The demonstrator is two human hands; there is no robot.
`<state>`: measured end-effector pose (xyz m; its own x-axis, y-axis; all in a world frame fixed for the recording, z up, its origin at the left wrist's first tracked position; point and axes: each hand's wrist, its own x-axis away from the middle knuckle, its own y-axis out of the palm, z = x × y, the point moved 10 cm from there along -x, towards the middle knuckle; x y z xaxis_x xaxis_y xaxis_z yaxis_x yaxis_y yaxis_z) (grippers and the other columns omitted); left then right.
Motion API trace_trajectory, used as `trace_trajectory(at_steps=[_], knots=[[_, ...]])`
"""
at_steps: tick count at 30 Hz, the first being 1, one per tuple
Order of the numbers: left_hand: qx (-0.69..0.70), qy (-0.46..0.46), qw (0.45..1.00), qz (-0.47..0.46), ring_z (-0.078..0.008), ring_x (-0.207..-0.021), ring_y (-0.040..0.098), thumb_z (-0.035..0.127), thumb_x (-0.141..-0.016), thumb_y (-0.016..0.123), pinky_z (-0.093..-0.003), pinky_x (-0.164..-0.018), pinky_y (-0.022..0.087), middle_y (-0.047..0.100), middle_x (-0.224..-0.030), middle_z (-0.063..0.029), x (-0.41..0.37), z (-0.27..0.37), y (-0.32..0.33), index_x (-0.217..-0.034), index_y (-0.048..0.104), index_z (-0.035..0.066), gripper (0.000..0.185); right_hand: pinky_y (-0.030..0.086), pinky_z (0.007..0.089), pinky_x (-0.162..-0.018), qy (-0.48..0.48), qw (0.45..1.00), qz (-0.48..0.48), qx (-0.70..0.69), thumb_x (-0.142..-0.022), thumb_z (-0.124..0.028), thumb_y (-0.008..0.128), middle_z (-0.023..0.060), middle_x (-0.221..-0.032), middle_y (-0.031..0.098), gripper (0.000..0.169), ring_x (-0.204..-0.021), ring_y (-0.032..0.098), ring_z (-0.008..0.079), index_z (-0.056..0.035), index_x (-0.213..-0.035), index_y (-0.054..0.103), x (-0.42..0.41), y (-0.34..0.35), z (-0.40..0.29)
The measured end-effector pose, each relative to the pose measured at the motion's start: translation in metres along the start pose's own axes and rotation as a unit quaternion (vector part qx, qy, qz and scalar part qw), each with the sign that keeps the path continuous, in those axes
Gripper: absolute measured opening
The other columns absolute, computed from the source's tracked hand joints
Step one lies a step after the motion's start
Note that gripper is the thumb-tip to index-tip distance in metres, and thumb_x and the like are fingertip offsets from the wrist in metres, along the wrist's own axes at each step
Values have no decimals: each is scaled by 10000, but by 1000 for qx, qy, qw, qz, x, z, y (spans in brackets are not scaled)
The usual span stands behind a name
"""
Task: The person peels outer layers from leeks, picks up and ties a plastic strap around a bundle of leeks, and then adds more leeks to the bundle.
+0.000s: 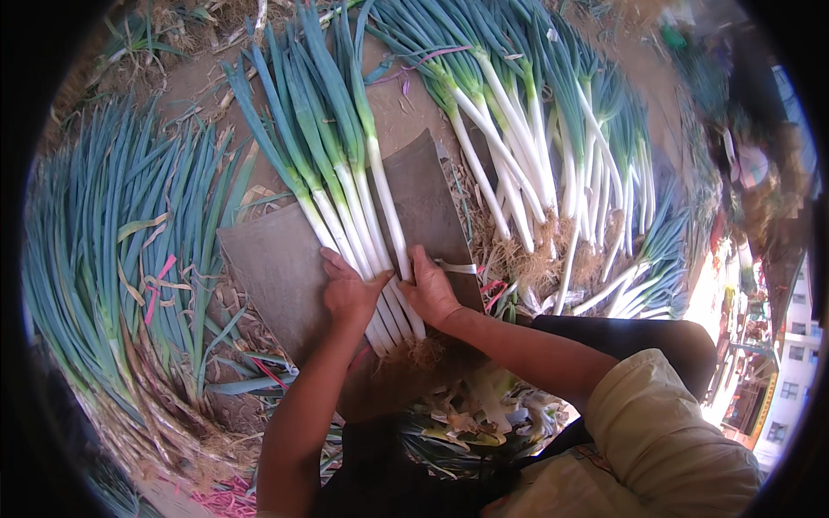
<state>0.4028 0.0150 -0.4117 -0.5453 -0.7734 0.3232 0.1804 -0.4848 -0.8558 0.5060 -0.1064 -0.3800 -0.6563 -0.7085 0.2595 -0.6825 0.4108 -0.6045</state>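
A small bunch of long green onions (pixel 363 220) lies across a grey-brown sheet (pixel 278 259) in front of me, roots toward my body and leaves pointing away. My left hand (pixel 353 285) grips the white stalks from the left side, its thumb laid over the top. From the right, my right hand (pixel 431 291) holds the outermost stalk, with its fingers partly hidden. Both hands sit a little above the roots (pixel 418 353). Beside the right hand, a pale strip (pixel 456 267) crosses the sheet's edge.
Unpeeled green onions (pixel 123 272) with soil-brown stems lie heaped at left. Clean white-stemmed onions (pixel 518 149) lie in bunches at right, one bound with purple tie. Stripped leaves (pixel 486 421) litter the ground below, near pink ties (pixel 227 498) and my dark-clad knee (pixel 635 343).
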Motion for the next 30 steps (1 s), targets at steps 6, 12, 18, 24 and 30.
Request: trace_trajectory(at_steps=[6,12,18,24,30], knots=[[-16,0,1000,10,-340,-826,602,575,-607,722,-414,-670,520,398,-1242,-236,1,0,-4,-1362,17,-90,1228,454,473,-691,20,990,-94,101,-727,-29,630,245,-843,581,415,-818,557,441,-37,-1028,344,16,22,20],[-2,2,1000,-8,-340,-827,602,573,-620,714,-408,-688,516,394,-1248,-238,-1,4,-3,-1362,23,-91,1212,486,474,-679,15,956,-165,240,-737,-107,642,235,-790,608,394,-755,593,427,-12,-980,347,5,32,32],[-5,-5,1000,-28,-345,-887,589,530,-661,703,-422,-740,498,385,-1256,-245,0,4,-7,-1360,18,-94,1160,490,469,-713,53,928,-240,281,-826,-207,570,231,-829,623,342,-805,615,397,0,-996,358,-1,56,38],[-28,6,998,-50,-345,-919,569,464,-680,719,-413,-746,495,396,-1223,-234,2,4,-7,-1360,55,-92,1100,479,435,-799,58,908,-292,295,-848,-219,570,241,-944,613,327,-934,597,375,24,-1032,452,-18,49,35],[-49,43,998,-13,-395,-977,530,363,-688,738,-451,-785,469,378,-1246,-233,-7,3,-13,-1342,194,-24,934,493,432,-778,60,924,-260,276,-833,-222,580,225,-927,624,310,-905,613,366,13,-1017,497,-19,46,37]])
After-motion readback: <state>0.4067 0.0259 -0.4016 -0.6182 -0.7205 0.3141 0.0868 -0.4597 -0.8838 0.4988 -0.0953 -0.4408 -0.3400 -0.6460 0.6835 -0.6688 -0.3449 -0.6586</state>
